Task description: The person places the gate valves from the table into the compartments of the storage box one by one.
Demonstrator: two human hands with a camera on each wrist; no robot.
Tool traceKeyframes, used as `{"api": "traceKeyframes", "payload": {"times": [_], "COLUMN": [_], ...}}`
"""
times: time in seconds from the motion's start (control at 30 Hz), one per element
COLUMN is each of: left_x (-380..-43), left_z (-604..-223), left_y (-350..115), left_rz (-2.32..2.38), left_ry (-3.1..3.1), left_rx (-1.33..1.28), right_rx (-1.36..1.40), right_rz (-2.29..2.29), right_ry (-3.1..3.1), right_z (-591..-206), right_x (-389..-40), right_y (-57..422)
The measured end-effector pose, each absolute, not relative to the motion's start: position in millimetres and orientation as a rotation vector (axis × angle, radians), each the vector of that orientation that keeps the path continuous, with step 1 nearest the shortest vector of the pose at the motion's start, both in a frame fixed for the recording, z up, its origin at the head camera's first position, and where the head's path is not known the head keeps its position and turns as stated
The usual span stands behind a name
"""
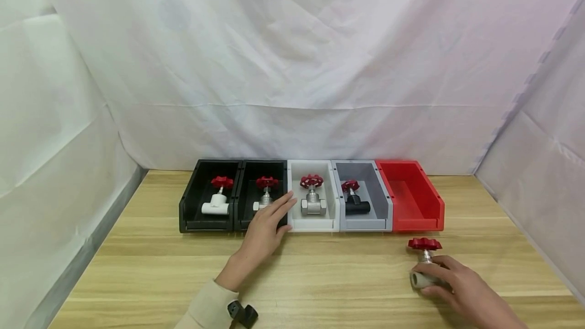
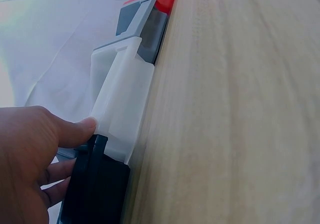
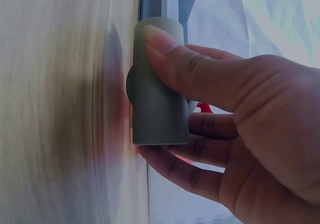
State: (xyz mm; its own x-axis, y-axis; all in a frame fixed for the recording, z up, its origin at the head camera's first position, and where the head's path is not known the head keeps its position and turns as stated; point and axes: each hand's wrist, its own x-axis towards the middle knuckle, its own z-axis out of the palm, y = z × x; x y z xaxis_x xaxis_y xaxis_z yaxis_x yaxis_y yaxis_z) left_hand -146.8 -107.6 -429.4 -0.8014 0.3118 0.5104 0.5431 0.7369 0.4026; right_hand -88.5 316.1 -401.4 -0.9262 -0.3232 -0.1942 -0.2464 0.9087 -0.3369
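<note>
My right hand [image 1: 466, 288] grips a grey pipe valve [image 1: 421, 280] with a red handwheel [image 1: 425, 244], over the table in front of the red bin. In the right wrist view, the thumb lies along the valve's grey tube [image 3: 160, 104] and the other fingers are behind it. My left hand [image 1: 262, 235] rests with straight fingers across the front of the second black bin, partly covering the metal valve [image 1: 265, 202] inside. Its thumb [image 2: 80, 132] touches the edge where the black bin [image 2: 100, 189] meets the white bin [image 2: 125, 99] in the left wrist view.
Several open bins form a row against the white curtain [image 1: 292, 65]. The left black bin holds a white valve [image 1: 216, 204], the white one a metal valve [image 1: 313, 203], the grey one a black valve [image 1: 357, 205]. A red bin [image 1: 404, 197] ends the row; wooden table [image 1: 338, 278] lies before it.
</note>
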Motion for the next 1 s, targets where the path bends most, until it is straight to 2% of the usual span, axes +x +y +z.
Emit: {"api": "traceKeyframes", "payload": {"times": [0.3,0.5,1.0], "left_x": [-147,-146,-149], "left_z": [-432,-432,-433], "left_y": [-110,-111,-108], "left_rz": [-0.763,-0.757,-0.749], "left_ry": [-2.516,-2.512,-2.495], "left_rx": [-0.649,-0.650,-0.673], "right_rx": [-0.515,-0.670,-0.907], "right_rz": [-0.438,-0.452,-0.459], "right_ry": [2.859,2.918,3.050], "right_z": [-399,-391,-383], "right_x": [-91,-95,-116], "right_y": [313,312,317]}}
